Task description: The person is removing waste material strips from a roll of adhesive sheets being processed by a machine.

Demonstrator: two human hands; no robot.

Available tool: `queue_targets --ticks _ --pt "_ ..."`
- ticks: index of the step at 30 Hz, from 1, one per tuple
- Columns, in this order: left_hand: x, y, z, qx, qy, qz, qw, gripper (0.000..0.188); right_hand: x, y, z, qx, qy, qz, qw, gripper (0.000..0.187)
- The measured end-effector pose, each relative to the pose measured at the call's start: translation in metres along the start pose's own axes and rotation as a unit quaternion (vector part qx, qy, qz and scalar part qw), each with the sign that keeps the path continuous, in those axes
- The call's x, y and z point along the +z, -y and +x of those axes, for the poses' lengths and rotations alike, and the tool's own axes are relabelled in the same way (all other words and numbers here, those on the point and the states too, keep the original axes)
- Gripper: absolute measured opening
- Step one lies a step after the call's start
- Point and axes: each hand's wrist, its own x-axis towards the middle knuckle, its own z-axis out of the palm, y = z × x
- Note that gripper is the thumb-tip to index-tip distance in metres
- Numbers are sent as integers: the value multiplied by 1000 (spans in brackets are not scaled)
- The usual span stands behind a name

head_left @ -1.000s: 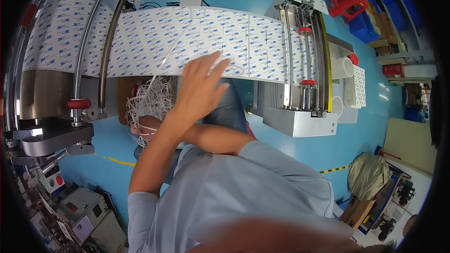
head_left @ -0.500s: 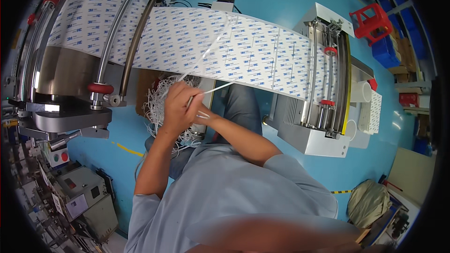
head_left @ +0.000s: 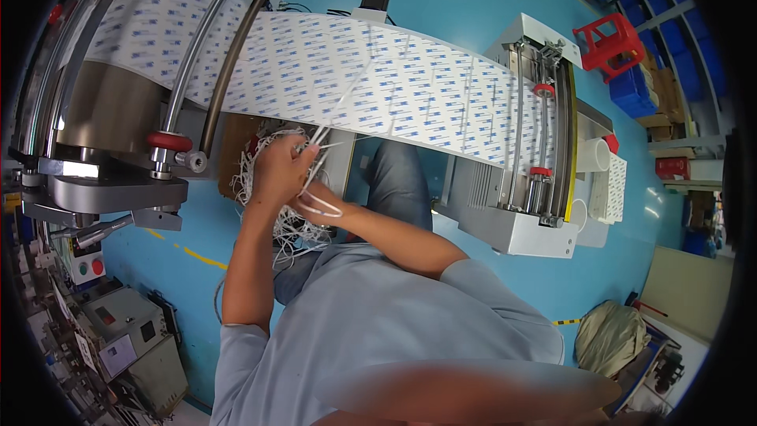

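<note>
White strip [head_left: 348, 97] holds my attention on the feed: it slants from the far half of the patterned sheet [head_left: 292, 51] over that sheet's near edge to the left hand [head_left: 276, 170], whose fingers look closed on it. Half a second ago, another length ran from the hands to the near edge farther right; now I see only a short loose tail poking out beside the left hand, and a slack loop drooping across the right hand [head_left: 319, 203]. That hand sits just below its partner, and I cannot tell whether it grips anything. Both hands are over the tangled pile of strips [head_left: 296, 241]. I take the change to mean that slack is being gathered in, with part of the length lying on the sheet.
</note>
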Motion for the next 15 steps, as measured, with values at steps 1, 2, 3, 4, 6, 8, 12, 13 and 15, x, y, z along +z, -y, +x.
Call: queue_targets --ticks 1,2,3,4,6,8,12,13,15 --pt "-1 0 -1 49 -5 -28 998 26 9 -9 -1 2 41 -51 998 20" --pt "-3 2 -2 52 17 -29 998 25 11 -3 -1 1 70 -59 996 21" --pt "-2 3 -4 56 39 -33 997 24 4 18 2 66 117 -8 991 20" --pt "7 6 -5 71 39 -83 993 25 -5 29 -1 132 162 44 977 19" --pt "19 4 -11 42 33 -98 994 24 -6 1 -20 2 167 -44 985 19" --pt "27 17 -19 -10 17 -141 990 21 -19 -8 -28 -52 197 -52 978 24" --pt "15 66 -42 -101 -17 -194 976 17 -50 -17 -20 121 122 28 985 22" --pt "13 82 -48 -117 -36 -217 968 16 -53 -21 -15 144 79 67 984 24" --pt "12 105 -59 -147 -25 -262 953 15 -50 -26 -5 113 -3 187 976 37"
